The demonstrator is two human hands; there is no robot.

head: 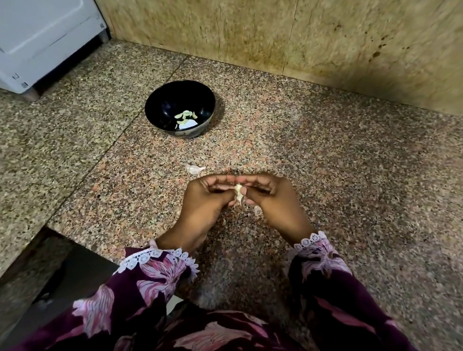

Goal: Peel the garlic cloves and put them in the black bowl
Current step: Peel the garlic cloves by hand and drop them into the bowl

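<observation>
Here, both hands' grip pinching a garlic clove (238,190), loose clove (195,168) beyond, black bowl (158,108) farther.

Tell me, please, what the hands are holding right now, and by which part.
Both the left hand and the right hand pinch one garlic clove between their fingertips, gripping its upper body; its thin tail hangs free below.

Bare countertop (320,159) is lying open between the hands and the black bowl (158,111). Only an unpeeled clove (194,169) is sitting in that stretch. A white appliance (38,28) is standing far left.
</observation>
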